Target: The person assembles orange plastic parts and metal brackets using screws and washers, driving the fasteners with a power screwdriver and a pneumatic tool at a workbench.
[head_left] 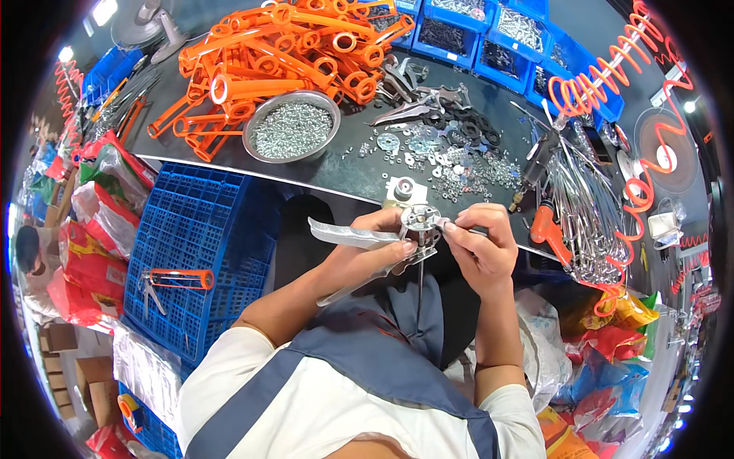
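My left hand [365, 258] is closed around a silver caulking gun handle [344, 232], whose curved lever points left. A round metal disc with holes [420, 218] tops this handle assembly, tilted up toward me. At the disc's right edge my right hand [485, 243] is closed in a pinch; what its fingers hold is too small to make out. Just beyond the disc, at the table edge, stands a small pale fixture [404, 188] with a round metal top. The underside of the assembly is partly hidden by my left fingers.
Orange caulking gun frames [283, 65] are heaped at the far left, behind a metal bowl [294, 160] of small parts. Loose washers [462, 172] and metal handles lie mid-table. Right are an orange-handled air tool [547, 228], metal rods [585, 199] and a coiled hose [642, 191]. A blue crate [183, 237] stands left.
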Demonstrator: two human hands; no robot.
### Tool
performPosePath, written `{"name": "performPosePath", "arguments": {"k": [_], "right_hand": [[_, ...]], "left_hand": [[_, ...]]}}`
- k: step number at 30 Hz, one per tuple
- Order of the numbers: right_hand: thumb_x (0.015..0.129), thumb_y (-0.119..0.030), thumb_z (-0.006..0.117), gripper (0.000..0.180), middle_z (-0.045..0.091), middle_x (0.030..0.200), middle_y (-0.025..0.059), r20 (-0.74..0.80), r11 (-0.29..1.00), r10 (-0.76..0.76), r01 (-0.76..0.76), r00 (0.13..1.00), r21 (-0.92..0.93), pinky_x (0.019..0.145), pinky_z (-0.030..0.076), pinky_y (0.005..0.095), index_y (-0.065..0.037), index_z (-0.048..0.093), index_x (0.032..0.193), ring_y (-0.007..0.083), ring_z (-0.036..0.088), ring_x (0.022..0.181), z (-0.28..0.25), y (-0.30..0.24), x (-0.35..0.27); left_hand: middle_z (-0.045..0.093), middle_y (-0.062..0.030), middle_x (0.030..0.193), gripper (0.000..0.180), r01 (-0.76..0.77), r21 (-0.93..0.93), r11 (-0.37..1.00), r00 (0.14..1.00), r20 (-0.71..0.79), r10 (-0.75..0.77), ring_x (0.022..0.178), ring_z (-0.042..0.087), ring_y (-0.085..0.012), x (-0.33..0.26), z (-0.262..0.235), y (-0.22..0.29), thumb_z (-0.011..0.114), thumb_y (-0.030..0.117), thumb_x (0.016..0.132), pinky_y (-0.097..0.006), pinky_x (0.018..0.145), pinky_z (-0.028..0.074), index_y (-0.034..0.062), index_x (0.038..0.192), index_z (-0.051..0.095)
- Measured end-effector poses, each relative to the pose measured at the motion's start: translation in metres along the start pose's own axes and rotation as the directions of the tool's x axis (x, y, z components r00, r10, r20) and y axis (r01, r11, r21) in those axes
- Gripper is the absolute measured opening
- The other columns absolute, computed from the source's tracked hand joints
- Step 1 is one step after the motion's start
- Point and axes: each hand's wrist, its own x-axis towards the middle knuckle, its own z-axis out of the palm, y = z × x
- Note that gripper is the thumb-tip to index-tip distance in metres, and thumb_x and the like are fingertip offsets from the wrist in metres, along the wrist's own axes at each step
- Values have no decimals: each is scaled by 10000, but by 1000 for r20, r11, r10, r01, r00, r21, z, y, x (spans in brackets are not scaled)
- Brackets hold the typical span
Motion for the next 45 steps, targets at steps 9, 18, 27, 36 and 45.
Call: {"name": "performPosePath", "arguments": {"k": [9,18,27,36,45], "right_hand": [[614,7,760,232,540,743,7,171,993,-76,58,982,107,489,374,274,-85,672,809,168,472,604,3,5,-5],[631,10,759,189,553,732,58,209,748,238,-316,948,584,569,393,274,16,674,800,154,511,646,-5,14,-14],[706,-154,798,253,550,865,47,501,24,572,-623,650,782,696,428,243,4,631,812,116,537,780,27,-6,-47],[771,-86,675,137,580,812,2,372,396,727,-795,577,459,688,452,242,-2,645,875,89,549,741,-8,68,-51],[730,-225,673,279,634,879,258,49,431,819,-555,572,-711,764,498,457,35,657,829,418,618,840,11,258,-45]], "left_hand": [[587,-75,918,336,-100,-17,995,995,-9,99,702,560,-78,-3,1,0,651,66,839,-220,601,454,10,1105,452],[581,-75,933,143,-222,108,969,975,54,217,772,574,-115,0,-4,-5,672,47,801,-244,645,461,18,923,603],[532,-83,819,119,-419,421,805,908,181,378,721,541,-196,8,-2,-14,650,41,701,-296,634,428,27,792,574],[519,-72,859,91,-279,389,878,960,135,246,792,501,-171,-4,-8,-67,601,101,817,-299,720,401,22,854,580],[558,-80,932,100,-277,394,877,959,54,278,884,534,-164,-10,4,-72,586,89,839,-296,805,412,21,912,592]]}}
